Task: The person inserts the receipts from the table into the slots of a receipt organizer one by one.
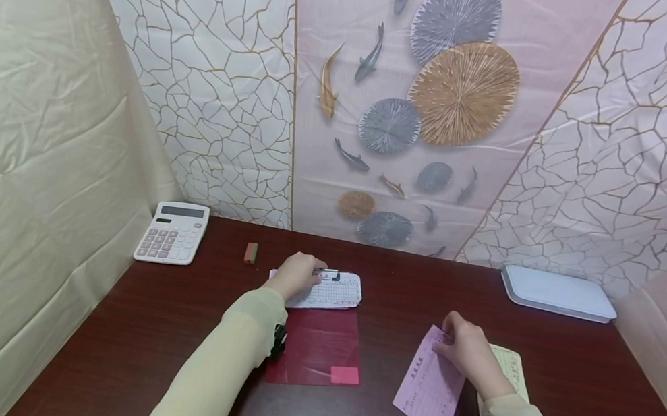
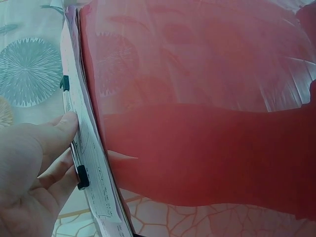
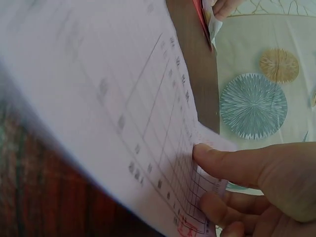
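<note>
My left hand grips the top edge of a stack of white printed forms by a metal clip with black ends. A translucent red folder lies against the stack, with a pink label on its lower corner. In the left wrist view, the thumb presses on the clip and the fingers are behind it. My right hand pinches a pink printed form by its upper edge, between thumb and fingers. Beside that hand lies a pale yellow form, partly hidden by the hand and forearm.
A white calculator sits at the back left of the dark wooden table. Near it is a small brown and green block. A flat white case lies at the back right. Patterned curtains stand behind the table.
</note>
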{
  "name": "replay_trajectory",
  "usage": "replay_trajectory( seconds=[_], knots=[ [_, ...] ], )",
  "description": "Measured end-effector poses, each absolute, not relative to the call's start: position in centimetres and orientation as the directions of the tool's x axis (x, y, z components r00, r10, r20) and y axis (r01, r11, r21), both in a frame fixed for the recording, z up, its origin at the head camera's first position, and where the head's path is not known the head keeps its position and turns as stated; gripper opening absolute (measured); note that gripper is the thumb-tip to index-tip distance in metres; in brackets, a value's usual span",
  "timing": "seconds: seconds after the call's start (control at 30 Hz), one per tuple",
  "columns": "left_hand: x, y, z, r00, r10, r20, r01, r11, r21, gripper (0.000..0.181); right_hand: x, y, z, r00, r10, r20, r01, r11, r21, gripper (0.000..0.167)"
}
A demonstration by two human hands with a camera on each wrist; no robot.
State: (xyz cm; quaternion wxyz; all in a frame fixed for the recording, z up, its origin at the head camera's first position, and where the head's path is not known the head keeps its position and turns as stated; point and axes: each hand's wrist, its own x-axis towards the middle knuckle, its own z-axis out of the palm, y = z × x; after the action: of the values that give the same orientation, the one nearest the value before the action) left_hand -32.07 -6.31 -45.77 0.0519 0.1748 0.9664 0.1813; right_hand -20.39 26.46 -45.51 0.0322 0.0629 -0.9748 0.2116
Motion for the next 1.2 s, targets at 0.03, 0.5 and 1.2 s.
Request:
replay_trajectory(
  seconds=[0.03,0.5,1.2],
  knots=[
    [-32.1,-6.3,-45.8,-0.933,0.357,-0.038,0.319,0.873,0.368,0.033,-20.4,26.5,-45.5,-0.991,-0.103,0.089,-0.131,0.904,-0.408,0.027],
    [-31.9,-6.2,-45.9,-0.936,0.349,-0.042,0.310,0.875,0.372,0.033,-19.6,28.5,-43.3,-0.996,-0.086,0.002,-0.075,0.858,-0.507,0.011],
    [-32.0,-6.4,-45.6,-0.931,0.360,-0.051,0.326,0.888,0.324,0.034,-20.3,27.2,-42.2,-0.993,-0.046,-0.106,0.069,0.505,-0.860,0.038]
  ],
)
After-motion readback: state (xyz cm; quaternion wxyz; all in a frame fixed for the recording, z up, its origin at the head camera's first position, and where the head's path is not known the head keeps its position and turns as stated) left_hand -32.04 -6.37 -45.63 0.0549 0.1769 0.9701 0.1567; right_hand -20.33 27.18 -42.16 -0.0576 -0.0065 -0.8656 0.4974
